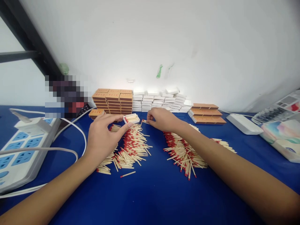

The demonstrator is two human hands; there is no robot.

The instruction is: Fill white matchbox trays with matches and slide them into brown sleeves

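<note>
My left hand (103, 132) holds a small white matchbox tray (131, 118) partly filled with matches, thumb and fingers pinched on its left end. My right hand (161, 119) is curled just right of the tray, its fingertips pinching a few matches (144, 121). Below the hands lie two loose piles of red-tipped matches on the blue table: one under my left hand (131, 147), one under my right forearm (182, 153).
Against the wall stand stacks of orange matchbox sleeves (113, 101), white inner trays (157, 101) and more orange sleeves (206, 113). A white power strip (21, 150) with cables lies at the left. A white adapter (243, 123) and packets (281, 134) lie at the right.
</note>
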